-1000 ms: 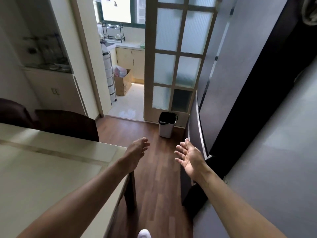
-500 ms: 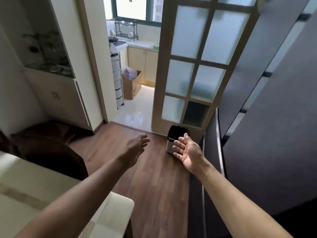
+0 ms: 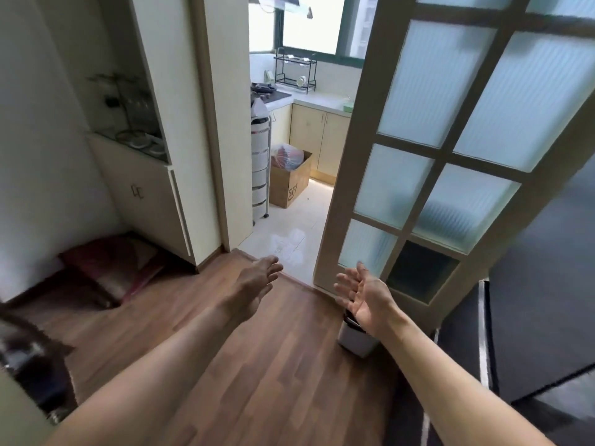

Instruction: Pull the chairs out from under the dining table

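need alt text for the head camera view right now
Two bare arms reach forward over a wood floor, left hand and right hand open and holding nothing. A dark chair sits blurred at the lower left; ahead, a frosted-glass door stands open onto a kitchen.

Both hands point(image 3: 254, 284) outstretched, empty, fingers loose
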